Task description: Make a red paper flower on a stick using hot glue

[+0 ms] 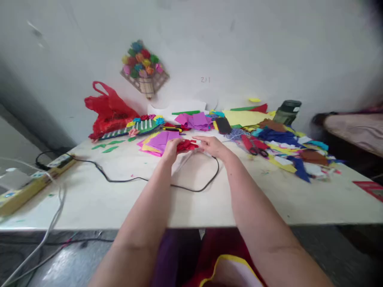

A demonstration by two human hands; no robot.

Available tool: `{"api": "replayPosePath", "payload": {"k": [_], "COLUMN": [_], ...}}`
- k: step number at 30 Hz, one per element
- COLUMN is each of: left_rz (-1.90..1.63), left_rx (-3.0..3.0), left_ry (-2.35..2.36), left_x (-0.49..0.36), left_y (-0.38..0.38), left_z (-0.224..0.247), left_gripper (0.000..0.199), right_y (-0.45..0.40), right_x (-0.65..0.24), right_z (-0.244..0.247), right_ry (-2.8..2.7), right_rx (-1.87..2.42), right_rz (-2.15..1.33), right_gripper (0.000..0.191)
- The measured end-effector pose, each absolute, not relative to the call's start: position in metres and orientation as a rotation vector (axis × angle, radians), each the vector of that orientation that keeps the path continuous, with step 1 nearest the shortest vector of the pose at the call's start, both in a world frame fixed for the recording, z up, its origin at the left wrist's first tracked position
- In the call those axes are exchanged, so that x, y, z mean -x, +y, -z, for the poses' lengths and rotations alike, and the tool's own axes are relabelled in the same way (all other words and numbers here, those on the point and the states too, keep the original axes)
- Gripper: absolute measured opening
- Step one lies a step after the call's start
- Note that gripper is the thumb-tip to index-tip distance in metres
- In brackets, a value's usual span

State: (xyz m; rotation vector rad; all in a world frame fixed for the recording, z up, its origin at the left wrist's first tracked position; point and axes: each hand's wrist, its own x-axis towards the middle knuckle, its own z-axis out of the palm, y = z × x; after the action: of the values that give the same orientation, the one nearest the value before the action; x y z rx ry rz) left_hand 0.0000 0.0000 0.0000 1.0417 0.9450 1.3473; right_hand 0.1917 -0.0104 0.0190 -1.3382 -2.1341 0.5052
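Red crumpled material (pixel 186 146) lies between my two hands over the middle of the table. My left hand (pixel 173 148) has its fingers closed on the left side of it. At its right end is my right hand (pixel 211 145), fingers bent together near a small white piece; what exactly they pinch is too small to make out. Behind my left hand lies a stack of purple, yellow and pink sheets (pixel 158 142). A black cable (pixel 194 190) loops on the table below both hands.
A red bag (pixel 110 109) and flower-trimmed green strip stand back left, near green leaf shapes (pixel 110 149). Pink sheets (pixel 196 120) lie behind my hands. Red scissors (pixel 249 144), colored scraps (pixel 284 141) and a dark bottle (pixel 287 113) are right. A power strip (pixel 32 185) runs along the left.
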Motion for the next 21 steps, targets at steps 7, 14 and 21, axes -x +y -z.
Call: {"api": "replayPosePath", "payload": {"k": [7, 14, 21], "left_rz": [-1.300, -1.297, -1.284], "left_rx": [-1.053, -1.106, -1.137], "left_ry": [0.981, 0.977, 0.966], "left_x": [0.000, 0.000, 0.001], "left_y": [0.001, -0.001, -0.001], "left_z": [-0.002, -0.003, -0.001], "left_gripper": [0.012, 0.015, 0.017], "right_y": [-0.003, 0.001, -0.002], "right_x": [-0.194, -0.193, -0.190], "right_z": [-0.010, -0.009, -0.012], "right_ry": [-2.119, -2.112, -2.107], "right_rx": [1.145, 1.192, 1.209], "right_rz": [-0.469, -0.446, -0.405], "right_gripper": [0.043, 0.042, 0.040]}}
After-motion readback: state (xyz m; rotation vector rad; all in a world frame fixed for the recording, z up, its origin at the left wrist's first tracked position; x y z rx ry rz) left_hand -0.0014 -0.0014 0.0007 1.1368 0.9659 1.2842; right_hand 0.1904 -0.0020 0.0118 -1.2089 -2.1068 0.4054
